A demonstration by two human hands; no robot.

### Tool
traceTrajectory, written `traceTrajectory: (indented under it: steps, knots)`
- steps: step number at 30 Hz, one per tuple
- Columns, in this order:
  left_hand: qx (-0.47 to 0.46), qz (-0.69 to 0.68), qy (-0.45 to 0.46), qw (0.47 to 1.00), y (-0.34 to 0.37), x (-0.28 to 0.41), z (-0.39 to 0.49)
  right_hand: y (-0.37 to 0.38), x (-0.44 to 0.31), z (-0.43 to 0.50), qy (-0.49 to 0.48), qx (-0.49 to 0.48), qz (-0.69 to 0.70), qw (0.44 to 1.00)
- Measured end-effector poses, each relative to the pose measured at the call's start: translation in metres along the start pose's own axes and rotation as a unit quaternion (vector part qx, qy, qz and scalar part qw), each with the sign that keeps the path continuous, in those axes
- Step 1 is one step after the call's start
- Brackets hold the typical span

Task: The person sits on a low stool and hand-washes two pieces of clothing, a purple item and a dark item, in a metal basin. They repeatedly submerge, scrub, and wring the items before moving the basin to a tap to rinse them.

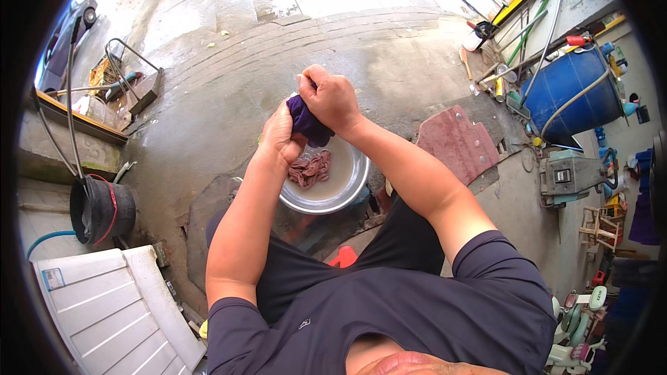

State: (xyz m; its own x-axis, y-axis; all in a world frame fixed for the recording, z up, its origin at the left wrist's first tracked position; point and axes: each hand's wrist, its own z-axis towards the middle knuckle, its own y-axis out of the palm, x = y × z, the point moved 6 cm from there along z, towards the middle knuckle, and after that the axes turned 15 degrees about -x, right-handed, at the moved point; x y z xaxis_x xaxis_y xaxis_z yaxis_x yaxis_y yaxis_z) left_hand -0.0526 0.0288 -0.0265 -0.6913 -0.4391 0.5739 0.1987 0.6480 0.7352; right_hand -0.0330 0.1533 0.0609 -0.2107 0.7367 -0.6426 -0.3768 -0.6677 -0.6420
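Observation:
A bunched purple cloth (311, 124) is gripped between both hands above a round metal basin (359, 177). My left hand (281, 133) clasps its left side, with the thumb low against the fabric. Clenched over its upper end, my right hand (331, 96) sits slightly higher and farther out. In the basin, a crumpled brownish-pink cloth (311, 169) lies partly in murky water (341, 166). The basin stands on the ground just in front of my knees. My hands and the purple cloth hide its far left rim.
A reddish floor mat (456, 138) lies right of the basin. Farther right are a blue plastic barrel (578, 88) and a grey-green machine (568, 177). At left stand a black bucket (107, 208), a metal dustpan (146, 91) and a white panel (114, 307). Wet concrete (208, 114) spreads ahead.

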Motion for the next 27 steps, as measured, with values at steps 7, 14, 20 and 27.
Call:
traceTrajectory:
  steps: [7,14,20,27]
  knots:
    - [-0.051,0.025,0.003,0.998,0.006,0.011,0.001,0.003,0.03,-0.004,0.159,-0.291,0.303,0.893]
    - [-0.116,0.19,0.086,0.971,0.041,0.021,-0.013,0.023,0.073,-0.015,0.33,-0.32,0.373,0.806]
    - [-0.11,0.42,0.146,0.889,0.042,0.023,-0.019,0.042,0.062,-0.018,0.296,-0.282,0.65,0.641]
    - [-0.114,0.361,0.122,0.918,0.036,0.019,-0.021,0.027,0.068,-0.007,0.266,-0.18,0.636,0.701]
